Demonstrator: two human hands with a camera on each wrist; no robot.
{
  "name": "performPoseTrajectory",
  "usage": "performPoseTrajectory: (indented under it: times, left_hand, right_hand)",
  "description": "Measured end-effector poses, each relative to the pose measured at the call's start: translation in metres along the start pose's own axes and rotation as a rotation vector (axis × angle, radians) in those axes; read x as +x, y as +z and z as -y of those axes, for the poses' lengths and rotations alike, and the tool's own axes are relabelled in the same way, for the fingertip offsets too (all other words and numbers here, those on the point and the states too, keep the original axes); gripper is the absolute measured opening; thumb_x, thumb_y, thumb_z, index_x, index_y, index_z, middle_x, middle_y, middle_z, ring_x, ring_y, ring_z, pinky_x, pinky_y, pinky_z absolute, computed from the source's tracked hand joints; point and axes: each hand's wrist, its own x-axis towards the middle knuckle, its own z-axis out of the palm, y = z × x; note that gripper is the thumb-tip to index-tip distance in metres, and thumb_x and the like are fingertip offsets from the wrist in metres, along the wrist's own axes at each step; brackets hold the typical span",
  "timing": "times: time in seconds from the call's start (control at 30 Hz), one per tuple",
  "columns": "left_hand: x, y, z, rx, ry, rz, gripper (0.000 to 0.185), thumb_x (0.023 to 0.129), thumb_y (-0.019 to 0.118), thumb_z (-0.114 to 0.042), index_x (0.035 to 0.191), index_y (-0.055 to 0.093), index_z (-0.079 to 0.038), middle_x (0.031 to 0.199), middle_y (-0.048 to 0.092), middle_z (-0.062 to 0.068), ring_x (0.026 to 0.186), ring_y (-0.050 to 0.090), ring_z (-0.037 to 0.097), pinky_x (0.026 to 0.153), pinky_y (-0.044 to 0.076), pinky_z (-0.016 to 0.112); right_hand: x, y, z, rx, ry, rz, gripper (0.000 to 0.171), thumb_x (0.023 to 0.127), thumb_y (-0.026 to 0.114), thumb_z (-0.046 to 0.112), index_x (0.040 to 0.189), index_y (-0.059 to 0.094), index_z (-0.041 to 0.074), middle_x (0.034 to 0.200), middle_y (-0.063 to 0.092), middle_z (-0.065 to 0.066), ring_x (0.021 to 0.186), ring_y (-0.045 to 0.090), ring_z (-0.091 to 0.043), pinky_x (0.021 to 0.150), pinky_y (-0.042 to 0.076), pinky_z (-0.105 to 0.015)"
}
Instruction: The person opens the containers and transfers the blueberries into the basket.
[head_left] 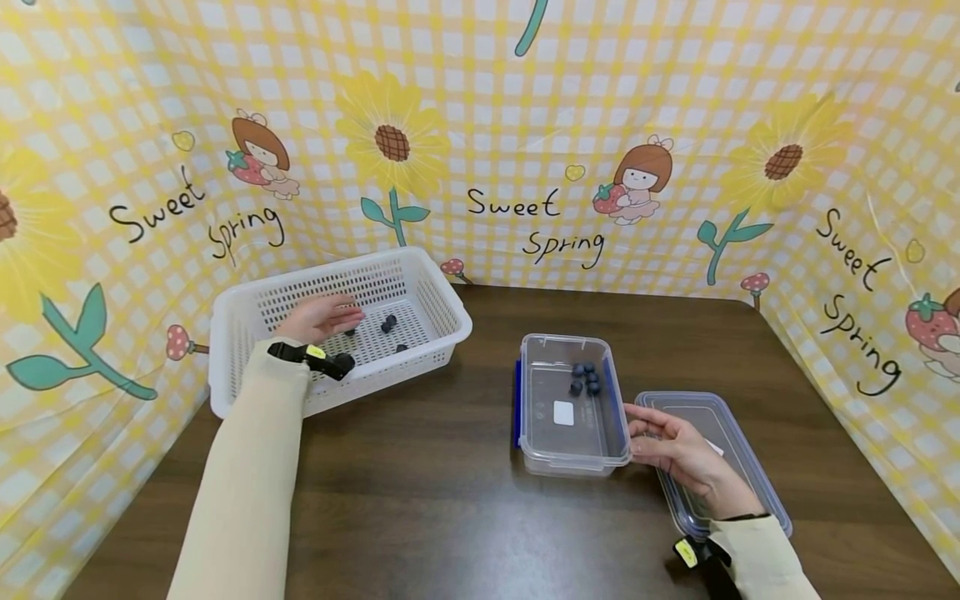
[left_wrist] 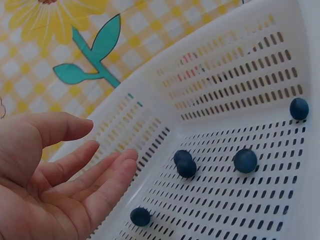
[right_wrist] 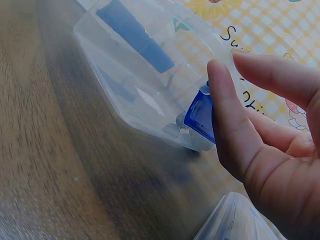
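In the head view, my left hand [head_left: 318,319] hovers inside the white slotted basket [head_left: 341,392]. Its fingers are loosely bent, with nothing between them. Several blueberries [left_wrist: 245,160] lie scattered on the basket floor, one of them [left_wrist: 140,217] close to the fingertips. To the right stands a clear plastic container [head_left: 558,450] without its lid, several blueberries [head_left: 592,388] towards its far end. My right hand [head_left: 686,454] rests its fingers at the container's right side, beside a blue latch [right_wrist: 201,117]. Those fingers are extended rather than curled round the wall.
A clear lid [head_left: 738,450] lies on the dark wooden table [head_left: 420,500], partly beneath the right hand. On the container's left side a blue latch [head_left: 517,404] hangs down. Yellow checked cloth [head_left: 495,125] encloses the table at the back and sides.
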Motion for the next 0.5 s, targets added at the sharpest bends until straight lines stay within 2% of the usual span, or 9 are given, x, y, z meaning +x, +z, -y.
performPoseTrajectory:
  times: [0.1, 0.27, 0.5]
  left_hand:
    - [-0.003, 0.008, -0.001, 0.021, 0.016, 0.013, 0.055, 0.106, 0.044, -0.009, 0.156, 0.022, 0.000, 0.158, 0.025, 0.024, 0.142, 0.037, 0.031, 0.111, 0.038, 0.034]
    - [-0.007, 0.029, -0.007, 0.083, 0.060, 0.059, 0.053, 0.107, 0.043, -0.008, 0.154, 0.023, 0.005, 0.157, 0.027, 0.026, 0.142, 0.035, 0.033, 0.112, 0.039, 0.035]
    - [-0.008, 0.076, -0.016, 0.118, 0.118, 0.128, 0.049, 0.105, 0.048, -0.007, 0.149, 0.034, 0.007, 0.149, 0.039, 0.025, 0.134, 0.045, 0.032, 0.110, 0.042, 0.038]
  right_hand:
    - [0.000, 0.000, 0.000, 0.006, -0.003, 0.003, 0.053, 0.093, 0.053, -0.016, 0.143, 0.047, -0.001, 0.107, 0.062, -0.007, 0.095, 0.066, -0.015, 0.084, 0.059, -0.030]
    - [0.000, 0.000, 0.000, 0.005, -0.006, 0.000, 0.052, 0.093, 0.054, -0.016, 0.143, 0.049, 0.000, 0.107, 0.062, -0.007, 0.095, 0.066, -0.015, 0.084, 0.059, -0.030]
    - [0.001, 0.000, 0.000, 0.006, -0.007, 0.008, 0.052, 0.093, 0.054, -0.016, 0.143, 0.049, 0.000, 0.107, 0.062, -0.007, 0.095, 0.066, -0.015, 0.084, 0.059, -0.030]
